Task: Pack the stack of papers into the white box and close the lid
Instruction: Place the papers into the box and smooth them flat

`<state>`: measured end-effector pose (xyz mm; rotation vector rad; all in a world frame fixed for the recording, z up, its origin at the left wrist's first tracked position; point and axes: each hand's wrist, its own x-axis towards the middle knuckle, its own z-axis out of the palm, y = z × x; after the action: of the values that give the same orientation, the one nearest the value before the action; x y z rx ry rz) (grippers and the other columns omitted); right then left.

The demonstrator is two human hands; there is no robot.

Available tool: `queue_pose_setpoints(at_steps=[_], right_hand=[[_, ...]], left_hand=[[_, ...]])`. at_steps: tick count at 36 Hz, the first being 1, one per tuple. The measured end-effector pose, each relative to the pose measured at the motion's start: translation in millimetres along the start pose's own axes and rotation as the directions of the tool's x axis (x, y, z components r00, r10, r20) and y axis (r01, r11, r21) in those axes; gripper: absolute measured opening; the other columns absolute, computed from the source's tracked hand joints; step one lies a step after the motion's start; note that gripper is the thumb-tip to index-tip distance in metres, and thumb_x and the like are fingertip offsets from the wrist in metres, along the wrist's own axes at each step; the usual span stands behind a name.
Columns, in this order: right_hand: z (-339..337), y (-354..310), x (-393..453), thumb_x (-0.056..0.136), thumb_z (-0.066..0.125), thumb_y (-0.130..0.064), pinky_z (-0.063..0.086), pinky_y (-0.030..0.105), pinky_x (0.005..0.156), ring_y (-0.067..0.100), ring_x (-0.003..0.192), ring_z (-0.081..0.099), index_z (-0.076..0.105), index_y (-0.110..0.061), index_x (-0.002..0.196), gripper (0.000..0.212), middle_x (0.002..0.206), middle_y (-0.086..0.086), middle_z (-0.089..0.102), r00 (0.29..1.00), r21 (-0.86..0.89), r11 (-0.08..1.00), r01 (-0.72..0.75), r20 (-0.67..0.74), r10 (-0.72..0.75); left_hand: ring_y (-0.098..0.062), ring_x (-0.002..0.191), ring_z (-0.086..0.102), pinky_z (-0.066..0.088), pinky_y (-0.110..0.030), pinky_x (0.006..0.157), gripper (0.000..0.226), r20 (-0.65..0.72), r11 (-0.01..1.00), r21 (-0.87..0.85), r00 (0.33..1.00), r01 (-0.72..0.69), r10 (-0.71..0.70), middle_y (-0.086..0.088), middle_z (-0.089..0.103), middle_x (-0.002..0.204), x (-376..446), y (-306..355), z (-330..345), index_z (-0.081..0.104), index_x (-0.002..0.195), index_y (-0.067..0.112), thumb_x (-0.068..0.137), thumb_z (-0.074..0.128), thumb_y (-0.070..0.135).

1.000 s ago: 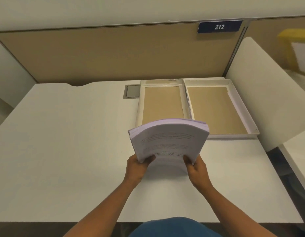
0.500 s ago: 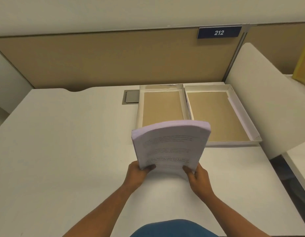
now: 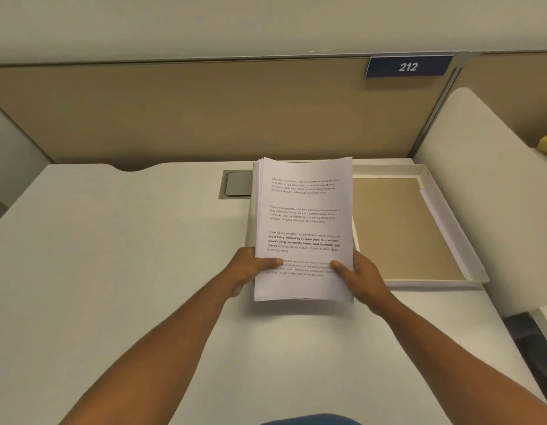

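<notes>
I see stack of papers (image 3: 302, 222) held flat above white desk (image 3: 112, 256), covering left tray of white box; its own bottom half or lid, cannot tell. Right tray (image 3: 450, 228) open just beside stack, brown liner inside. Grey cable hatch (image 3: 235, 184) partly hidden behind stack's far-left corner. Left hand (image 3: 250, 266) grips near-left edge, thumb on top sheet; right hand (image 3: 362, 276) grips near-right edge, thumb on top. Both forearms stretched forward. Top sheet reads "Village life is a peaceful, close-knit...". Blue plate (image 3: 408, 66) on partition (image 3: 189, 111) reads "212".
</notes>
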<state>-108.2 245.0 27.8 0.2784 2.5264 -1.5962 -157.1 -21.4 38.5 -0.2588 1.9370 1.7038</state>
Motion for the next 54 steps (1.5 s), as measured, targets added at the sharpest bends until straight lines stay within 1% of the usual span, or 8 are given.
queue_pose_setpoints(at_steps=[8,13,17,23,29,34,42,54], right_hand=[[-13,-12,73,0.091,0.068,-0.026,0.054,0.050,0.096,0.027,0.107,0.069,0.059,-0.014,0.131,0.043,0.123,0.006,0.070,0.974,0.071,0.981,-0.182,0.152,0.169],[-9,-14,109,0.093,0.066,-0.024,0.054,0.048,0.096,0.030,0.108,0.068,0.055,-0.008,0.135,0.046,0.128,0.008,0.067,0.940,0.051,0.958,-0.281,0.218,0.264],[-3,-11,128,0.094,0.064,-0.021,0.054,0.045,0.095,0.031,0.109,0.067,0.056,-0.005,0.133,0.043,0.128,0.011,0.066,0.916,0.021,0.941,-0.338,0.236,0.324],[10,-6,143,0.095,0.063,-0.021,0.055,0.040,0.091,0.031,0.109,0.065,0.054,-0.005,0.135,0.043,0.131,0.011,0.064,0.890,-0.047,0.915,-0.400,0.220,0.400],[15,-7,144,0.094,0.061,-0.032,0.050,0.038,0.092,0.034,0.115,0.058,0.049,0.000,0.130,0.050,0.131,0.017,0.059,0.915,-0.389,0.852,-0.351,0.051,0.400],[17,-7,134,0.090,0.062,-0.046,0.043,0.034,0.086,0.035,0.117,0.056,0.046,0.001,0.129,0.062,0.129,0.020,0.056,0.959,-0.641,0.738,-0.212,0.008,0.282],[24,-13,124,0.089,0.065,-0.040,0.046,0.036,0.092,0.034,0.117,0.057,0.040,0.001,0.134,0.066,0.131,0.020,0.052,0.971,-0.715,0.680,-0.160,0.010,0.239],[23,-11,126,0.092,0.062,-0.033,0.046,0.036,0.088,0.034,0.114,0.059,0.046,-0.001,0.127,0.050,0.123,0.019,0.059,0.974,-0.764,0.628,-0.151,-0.007,0.225]], left_hand=[[-0.020,0.085,0.076,0.062,-0.029,0.070,0.037,0.026,0.978,-0.144,0.988,0.152,-0.150,-0.009,0.076,0.108,55,27,-6,0.071,0.110,0.007,0.075,0.082,0.006],[-0.030,0.100,0.072,0.056,-0.043,0.092,0.044,-0.001,0.966,-0.160,0.978,0.204,-0.207,-0.014,0.073,0.116,91,28,-11,0.069,0.117,0.004,0.075,0.082,0.004],[-0.034,0.106,0.069,0.053,-0.050,0.098,0.050,-0.025,0.952,-0.174,0.965,0.254,-0.262,-0.017,0.071,0.120,110,23,-11,0.066,0.122,0.001,0.074,0.082,0.001],[-0.027,0.092,0.070,0.058,-0.036,0.082,0.043,-0.150,0.968,-0.126,0.960,0.217,-0.235,-0.015,0.071,0.119,126,16,-4,0.069,0.116,0.002,0.075,0.081,0.000],[-0.026,0.104,0.067,0.056,-0.041,0.092,0.040,-0.349,0.955,0.250,0.935,0.160,-0.065,-0.007,0.071,0.119,123,4,9,0.068,0.118,0.009,0.083,0.074,0.027],[-0.030,0.111,0.060,0.050,-0.036,0.092,0.057,-0.356,0.747,0.630,0.934,0.210,0.037,-0.013,0.052,0.126,109,5,16,0.054,0.127,0.005,0.088,0.066,0.045],[-0.029,0.099,0.064,0.053,-0.032,0.077,0.036,-0.314,0.611,0.758,0.948,0.226,0.040,-0.012,0.058,0.119,94,4,13,0.065,0.113,0.008,0.089,0.067,0.035],[-0.029,0.101,0.065,0.056,-0.035,0.084,0.036,-0.270,0.572,0.791,0.963,0.214,0.013,-0.011,0.065,0.117,94,2,11,0.064,0.112,0.008,0.086,0.068,0.033]])
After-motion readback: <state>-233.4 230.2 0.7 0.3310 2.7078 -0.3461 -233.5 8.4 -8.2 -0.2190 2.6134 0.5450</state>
